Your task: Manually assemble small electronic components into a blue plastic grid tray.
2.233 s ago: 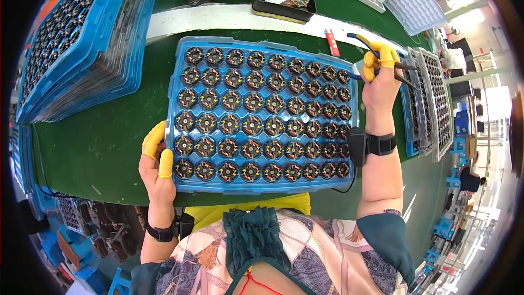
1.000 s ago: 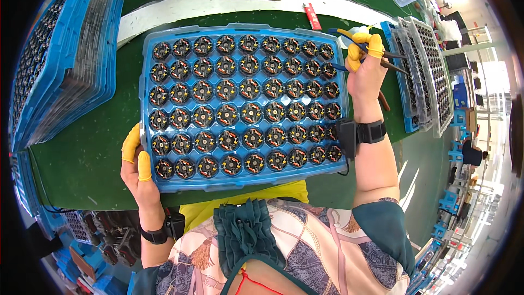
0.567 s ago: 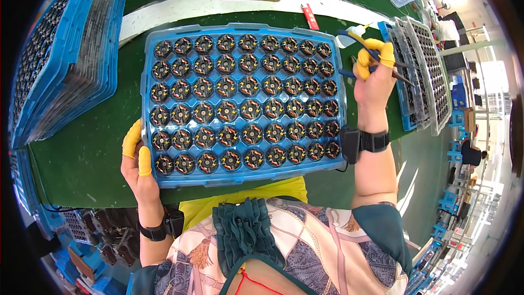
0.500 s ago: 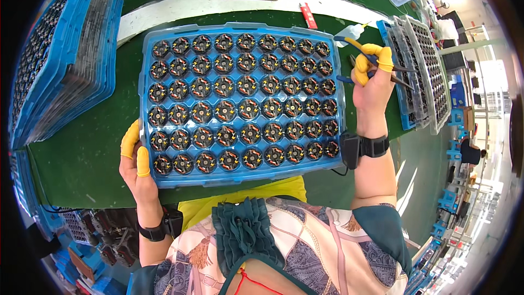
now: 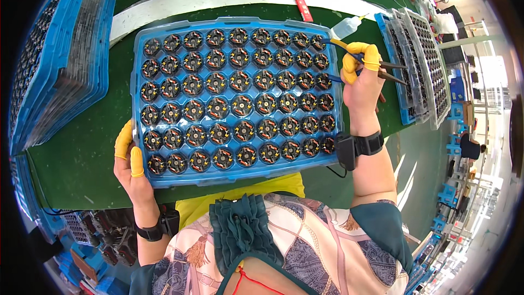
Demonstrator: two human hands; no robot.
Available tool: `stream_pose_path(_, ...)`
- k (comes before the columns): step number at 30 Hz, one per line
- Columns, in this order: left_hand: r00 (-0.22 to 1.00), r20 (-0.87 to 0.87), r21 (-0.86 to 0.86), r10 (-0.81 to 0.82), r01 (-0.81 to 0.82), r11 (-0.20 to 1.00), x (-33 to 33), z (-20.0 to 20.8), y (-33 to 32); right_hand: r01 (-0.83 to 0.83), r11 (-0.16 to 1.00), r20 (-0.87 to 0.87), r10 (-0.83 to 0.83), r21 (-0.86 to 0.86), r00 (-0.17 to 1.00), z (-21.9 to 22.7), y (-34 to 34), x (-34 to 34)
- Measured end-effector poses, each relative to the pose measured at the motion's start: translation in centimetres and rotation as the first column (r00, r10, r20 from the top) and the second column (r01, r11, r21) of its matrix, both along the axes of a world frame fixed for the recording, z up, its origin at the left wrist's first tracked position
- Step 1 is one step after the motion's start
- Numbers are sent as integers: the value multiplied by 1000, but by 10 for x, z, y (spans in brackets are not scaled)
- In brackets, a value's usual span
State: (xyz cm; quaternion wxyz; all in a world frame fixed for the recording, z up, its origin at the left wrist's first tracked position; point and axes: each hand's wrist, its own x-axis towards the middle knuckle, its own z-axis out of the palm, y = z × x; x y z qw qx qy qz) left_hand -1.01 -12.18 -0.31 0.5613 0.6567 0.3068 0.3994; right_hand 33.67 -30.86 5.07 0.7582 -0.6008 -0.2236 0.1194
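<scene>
Left hand (image 5: 136, 179) pinches the blue tray (image 5: 218, 22) at its lower-left edge; right hand (image 5: 361, 81) grips pliers (image 5: 388, 77), tips pointing away from it. The tray, bearing rows of round components (image 5: 242, 105), is over the green counter (image 5: 82, 175). Sound handling keeps it level and the tips clear.

The green bench (image 5: 76, 164) carries a tray stack (image 5: 71, 65) and translucent bottle (image 5: 345, 27).

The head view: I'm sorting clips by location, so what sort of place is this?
Probably a factory assembly workshop: a blue plastic tray holds rows of round black parts, a tall stack of blue and clear trays stands at left, and the right hand holds blue-and-yellow-handled metal pliers.
</scene>
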Motion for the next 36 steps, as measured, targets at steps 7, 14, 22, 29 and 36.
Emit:
stream_pose_path(7, 1000, 15, 6, -21, 21, 1000, 4, 1, 0, 36, 999, -20, -36, -29, 999, 7, 1, 6)
stream_pose_path(14, 1000, 15, -17, -17, 17, 1000, 2, 2, -1, -81, 993, -16, 83, 91, 996, 21, 30, 5)
stream_pose_path(22, 1000, -23, 16, 0, 0, 1000, 3, 3, -1, -60, 996, -83, 65, 66, 994, 3, 47, 18)
stream_pose_path(29, 1000, -28, 12, 6, -6, 1000, 1, 2, 0, -48, 999, 19, 48, -19, 999, -4, 52, 15)
stream_pose_path(36, 999, 15, 7, -35, 35, 999, 3, 2, 0, -17, 1000, -23, 18, 21, 1000, -1, 48, 12)
